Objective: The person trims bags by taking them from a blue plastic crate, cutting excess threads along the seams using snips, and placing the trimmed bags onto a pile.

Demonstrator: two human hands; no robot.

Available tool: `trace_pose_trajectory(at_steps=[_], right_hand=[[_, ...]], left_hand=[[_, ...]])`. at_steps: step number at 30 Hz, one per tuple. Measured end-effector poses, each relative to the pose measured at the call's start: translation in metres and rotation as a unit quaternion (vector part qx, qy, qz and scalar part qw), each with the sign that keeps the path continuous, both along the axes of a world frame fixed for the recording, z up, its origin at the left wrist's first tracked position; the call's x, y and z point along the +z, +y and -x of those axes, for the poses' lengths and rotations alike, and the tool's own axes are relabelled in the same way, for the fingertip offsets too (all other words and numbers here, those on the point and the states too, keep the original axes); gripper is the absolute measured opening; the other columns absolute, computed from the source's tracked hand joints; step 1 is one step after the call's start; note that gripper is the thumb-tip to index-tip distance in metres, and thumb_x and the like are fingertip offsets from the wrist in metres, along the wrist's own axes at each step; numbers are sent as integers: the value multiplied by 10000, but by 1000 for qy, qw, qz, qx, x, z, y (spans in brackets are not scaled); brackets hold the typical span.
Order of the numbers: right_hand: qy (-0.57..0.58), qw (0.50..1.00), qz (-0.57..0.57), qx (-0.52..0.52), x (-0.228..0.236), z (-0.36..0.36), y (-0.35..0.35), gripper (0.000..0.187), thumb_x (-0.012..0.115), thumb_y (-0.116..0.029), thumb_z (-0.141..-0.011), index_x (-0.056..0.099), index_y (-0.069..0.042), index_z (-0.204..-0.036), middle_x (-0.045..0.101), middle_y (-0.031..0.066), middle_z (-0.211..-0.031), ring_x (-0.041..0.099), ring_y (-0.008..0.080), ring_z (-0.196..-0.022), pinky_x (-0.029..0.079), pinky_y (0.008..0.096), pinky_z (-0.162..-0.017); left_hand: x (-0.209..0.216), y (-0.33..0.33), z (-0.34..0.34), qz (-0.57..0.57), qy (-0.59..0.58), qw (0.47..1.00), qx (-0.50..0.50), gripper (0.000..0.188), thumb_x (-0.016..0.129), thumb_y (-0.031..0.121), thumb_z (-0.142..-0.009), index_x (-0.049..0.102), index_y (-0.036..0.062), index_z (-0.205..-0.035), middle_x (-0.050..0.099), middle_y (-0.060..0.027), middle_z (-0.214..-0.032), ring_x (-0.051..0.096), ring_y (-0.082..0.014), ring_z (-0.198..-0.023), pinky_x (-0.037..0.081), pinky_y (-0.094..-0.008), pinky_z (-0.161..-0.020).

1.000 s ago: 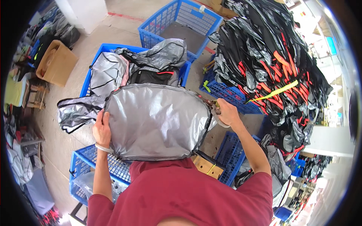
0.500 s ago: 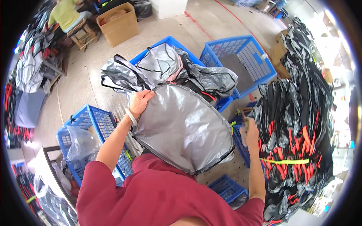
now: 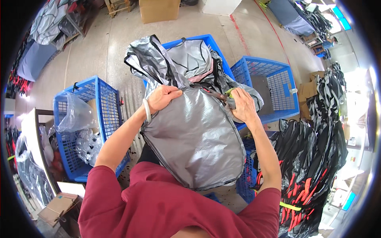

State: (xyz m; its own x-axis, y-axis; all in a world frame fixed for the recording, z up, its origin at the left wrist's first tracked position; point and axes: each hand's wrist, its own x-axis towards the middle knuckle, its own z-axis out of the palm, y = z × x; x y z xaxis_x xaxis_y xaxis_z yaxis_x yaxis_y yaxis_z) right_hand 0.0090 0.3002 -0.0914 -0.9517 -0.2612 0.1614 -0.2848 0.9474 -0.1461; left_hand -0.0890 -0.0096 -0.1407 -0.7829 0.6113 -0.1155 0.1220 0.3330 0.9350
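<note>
A silver-grey fabric piece with dark edging (image 3: 194,135) hangs spread out in front of me, its lower edge near my lap. My left hand (image 3: 162,99) is closed on its upper edge, thumb on top. My right hand (image 3: 243,105) is closed around what looks like snips (image 3: 216,94), brownish at the tip with green by the fingers. Their tip lies against the dark-edged upper seam. Behind the piece, more crumpled silver fabric with black trim (image 3: 190,57) lies over a blue crate (image 3: 208,39). The snips' grip is mostly hidden in my fingers.
An open blue crate (image 3: 291,83) stands at the far right. To the left, another blue crate (image 3: 99,85) holds clear plastic bags (image 3: 79,115). A large heap of black, silver and red fabric (image 3: 305,158) fills the right side. A cardboard box (image 3: 158,11) stands at the back.
My right hand has come from the right side, by the fabric heap, up to the upper seam with the snips. My left hand keeps its hold. The view has shifted.
</note>
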Motion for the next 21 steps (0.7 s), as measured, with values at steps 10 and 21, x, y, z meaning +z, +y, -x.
trace_pose_trajectory(at_steps=[10,21], right_hand=[[-65,997,17,-21,-6,8,-1,282,661,-124,-668,504,-53,-891,580,135,-864,591,344,-858,465,448,-673],[-29,999,5,17,-4,20,8,305,638,-147,-722,519,-44,-983,566,140,-921,564,349,-897,454,422,-746]], left_hand=[[-14,0,8,-71,-58,996,6,266,582,226,-885,639,-32,-852,551,-29,-610,457,-64,-601,398,-270,-570],[-18,-1,22,-84,-137,987,-8,259,578,218,-907,664,2,-792,520,81,-633,429,-2,-615,358,-213,-550]])
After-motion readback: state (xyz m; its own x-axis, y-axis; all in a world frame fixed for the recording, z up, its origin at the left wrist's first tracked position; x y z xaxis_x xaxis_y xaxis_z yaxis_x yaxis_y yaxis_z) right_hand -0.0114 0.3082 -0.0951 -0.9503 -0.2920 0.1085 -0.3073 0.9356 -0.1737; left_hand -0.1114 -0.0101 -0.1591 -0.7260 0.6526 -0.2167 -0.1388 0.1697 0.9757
